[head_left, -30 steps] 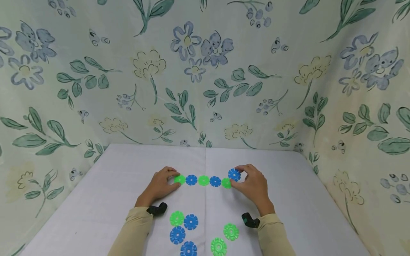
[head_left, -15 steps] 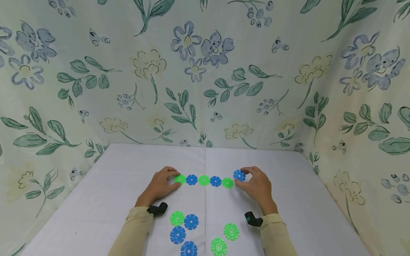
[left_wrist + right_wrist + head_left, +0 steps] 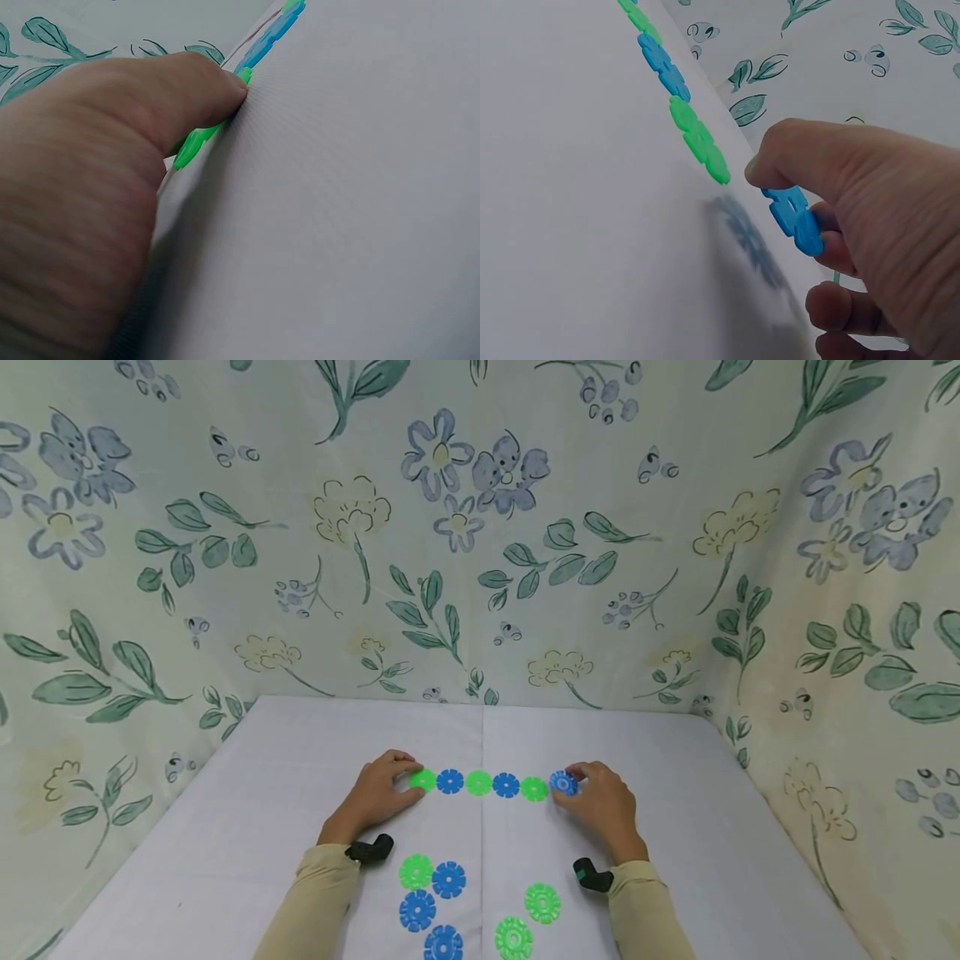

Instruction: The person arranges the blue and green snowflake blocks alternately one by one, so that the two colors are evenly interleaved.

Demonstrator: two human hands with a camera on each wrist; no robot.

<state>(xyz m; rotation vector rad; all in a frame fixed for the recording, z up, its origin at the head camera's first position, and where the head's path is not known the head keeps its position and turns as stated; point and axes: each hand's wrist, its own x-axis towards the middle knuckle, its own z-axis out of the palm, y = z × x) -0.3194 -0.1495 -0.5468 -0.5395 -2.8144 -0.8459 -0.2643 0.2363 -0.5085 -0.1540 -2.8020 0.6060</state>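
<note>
A white bench [image 3: 712, 827], creased down its middle, has floral-printed hangings [image 3: 300, 602] behind it and at both sides. The left hand [image 3: 378, 792] has its grip on the green disc [image 3: 424, 781] ending a row of green and blue discs [image 3: 478, 783], while the right hand [image 3: 605, 797] pinches a blue disc [image 3: 562, 782] raised just beyond the row's right end; six other discs [image 3: 448, 880] lie between tan sleeves [image 3: 648, 914].

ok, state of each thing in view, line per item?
Left hand: pinches end green disc
Right hand: pinches blue disc
Blue disc: raised above table, apart from row
Row: five discs, green and blue alternating
Three nearer green discs: flat, unheld
Three nearer blue discs: flat, unheld
</note>
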